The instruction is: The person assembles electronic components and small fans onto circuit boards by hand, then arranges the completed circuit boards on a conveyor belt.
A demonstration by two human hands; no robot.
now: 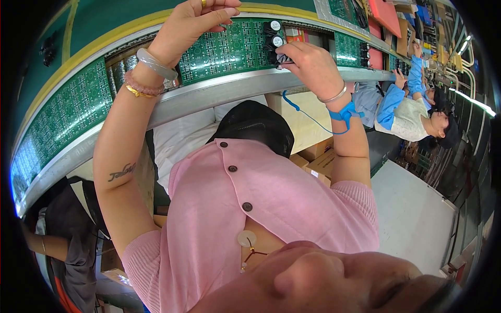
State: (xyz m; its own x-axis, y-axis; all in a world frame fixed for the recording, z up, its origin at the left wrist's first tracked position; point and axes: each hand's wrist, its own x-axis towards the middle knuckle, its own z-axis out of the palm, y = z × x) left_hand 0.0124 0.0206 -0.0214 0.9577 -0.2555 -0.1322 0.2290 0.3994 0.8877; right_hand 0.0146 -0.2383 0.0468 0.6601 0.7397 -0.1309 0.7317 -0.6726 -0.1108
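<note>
A green circuit-board panel [219, 52] lies in the metal-railed line at the upper middle. Along its right edge stand black cylindrical capacitors [275, 41], some with white round tops. My right hand [310, 65], wearing a blue wrist strap [345, 112], is closed at that edge, thumb and fingers pinched on a dark capacitor [282, 59] that they partly cover. Above the panel's far left part, my left hand [195, 23] has its fingers loosely stretched and apart from the thumb. Nothing shows in it, though the picture's upper edge cuts off part of it.
Another circuit-board panel [65, 107] lies to the left, and one [349, 49] with black parts to the right. A metal rail [209, 94] borders the line on my side. A coiled blue cord [310, 115] hangs from my wrist strap. Co-workers [412, 112] work farther right.
</note>
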